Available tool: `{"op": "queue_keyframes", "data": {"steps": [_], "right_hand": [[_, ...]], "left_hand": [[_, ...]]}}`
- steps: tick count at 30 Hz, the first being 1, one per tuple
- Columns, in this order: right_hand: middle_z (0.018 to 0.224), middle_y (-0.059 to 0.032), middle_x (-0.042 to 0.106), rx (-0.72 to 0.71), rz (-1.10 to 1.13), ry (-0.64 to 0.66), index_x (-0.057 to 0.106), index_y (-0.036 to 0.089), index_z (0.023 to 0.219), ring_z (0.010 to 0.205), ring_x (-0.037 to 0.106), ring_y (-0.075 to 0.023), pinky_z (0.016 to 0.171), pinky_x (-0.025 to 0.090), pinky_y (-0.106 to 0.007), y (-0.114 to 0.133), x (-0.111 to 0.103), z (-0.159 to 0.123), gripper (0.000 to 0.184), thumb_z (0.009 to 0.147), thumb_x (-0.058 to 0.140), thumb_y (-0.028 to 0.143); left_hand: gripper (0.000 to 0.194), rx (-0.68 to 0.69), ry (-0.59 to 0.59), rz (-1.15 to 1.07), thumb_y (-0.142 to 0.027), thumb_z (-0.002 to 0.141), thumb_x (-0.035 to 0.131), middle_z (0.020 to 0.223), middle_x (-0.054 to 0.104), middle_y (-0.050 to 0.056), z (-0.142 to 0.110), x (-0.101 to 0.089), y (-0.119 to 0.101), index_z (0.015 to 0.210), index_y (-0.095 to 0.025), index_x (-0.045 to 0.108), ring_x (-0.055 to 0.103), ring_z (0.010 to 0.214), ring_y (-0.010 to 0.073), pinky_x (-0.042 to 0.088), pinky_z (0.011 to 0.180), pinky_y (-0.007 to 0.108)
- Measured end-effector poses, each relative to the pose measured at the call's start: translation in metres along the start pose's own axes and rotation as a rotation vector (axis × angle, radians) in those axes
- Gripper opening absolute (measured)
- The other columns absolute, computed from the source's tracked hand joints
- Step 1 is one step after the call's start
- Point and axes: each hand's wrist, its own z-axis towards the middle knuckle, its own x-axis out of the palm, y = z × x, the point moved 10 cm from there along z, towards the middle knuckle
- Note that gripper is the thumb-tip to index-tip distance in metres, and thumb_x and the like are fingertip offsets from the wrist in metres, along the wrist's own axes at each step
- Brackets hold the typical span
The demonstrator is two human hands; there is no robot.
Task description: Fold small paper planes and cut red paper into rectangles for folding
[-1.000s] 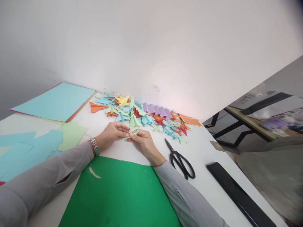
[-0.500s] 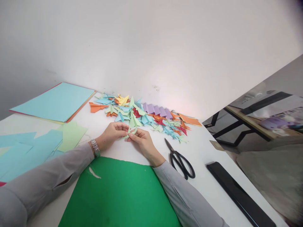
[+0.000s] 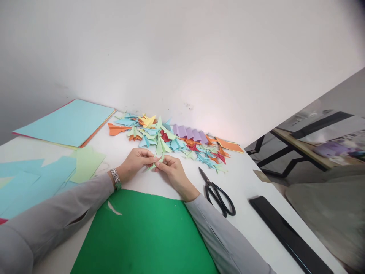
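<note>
Between my fingertips is a small folded piece of light green paper (image 3: 159, 159), with thin ends sticking out above and below. My left hand (image 3: 134, 163), a metal-band watch (image 3: 115, 178) at its wrist, pinches it from the left. From the right, my right hand (image 3: 174, 171) grips it between thumb and fingers. The fingers hide most of its shape. Just beyond my hands lies a pile of small folded paper planes (image 3: 162, 145) in green, blue, orange, yellow and red. Below my wrists a green sheet (image 3: 142, 232) covers the front of the white table.
Black-handled scissors (image 3: 218, 196) lie right of my right hand, near a long black bar-shaped object (image 3: 288, 234). Blue paper pieces (image 3: 54, 179) and a light green piece (image 3: 88, 163) are at left. Behind them rests a stack of coloured sheets (image 3: 67, 122). A wall (image 3: 182, 64) rises behind the table.
My fingers shift slightly on the light green paper, and its angle changes: one thin end now points down to the left. Everything else stays in place.
</note>
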Motion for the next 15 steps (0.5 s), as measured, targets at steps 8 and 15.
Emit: {"op": "queue_keyframes", "data": {"steps": [8, 15], "right_hand": [[0.056, 0.0007, 0.064, -0.007, -0.016, -0.002, 0.062, 0.02, 0.057, 0.052, 0.05, -0.0119, 0.056, 0.035, -0.027, 0.0004, 0.0009, 0.0002, 0.029, 0.069, 0.074, 0.042], [0.056, 0.0008, 0.066, 0.004, 0.028, 0.023, 0.062, 0.02, 0.059, 0.053, 0.054, -0.0132, 0.057, 0.038, -0.027, -0.0024, 0.0051, 0.0006, 0.028, 0.067, 0.076, 0.043]], "left_hand": [[0.028, 0.011, -0.023, 0.052, -0.039, 0.062, 0.076, 0.047, 0.052, -0.002, -0.0018, 0.0003, -0.0054, 0.051, -0.015, 0.063, 0.042, 0.048, 0.0084, 0.034, 0.048, 0.023], [0.028, -0.024, 0.014, -0.09, -0.038, 0.064, 0.074, 0.055, 0.057, 0.001, -0.0012, 0.0033, 0.0015, 0.056, -0.013, 0.064, 0.05, 0.055, 0.0109, 0.039, 0.057, 0.025]]}}
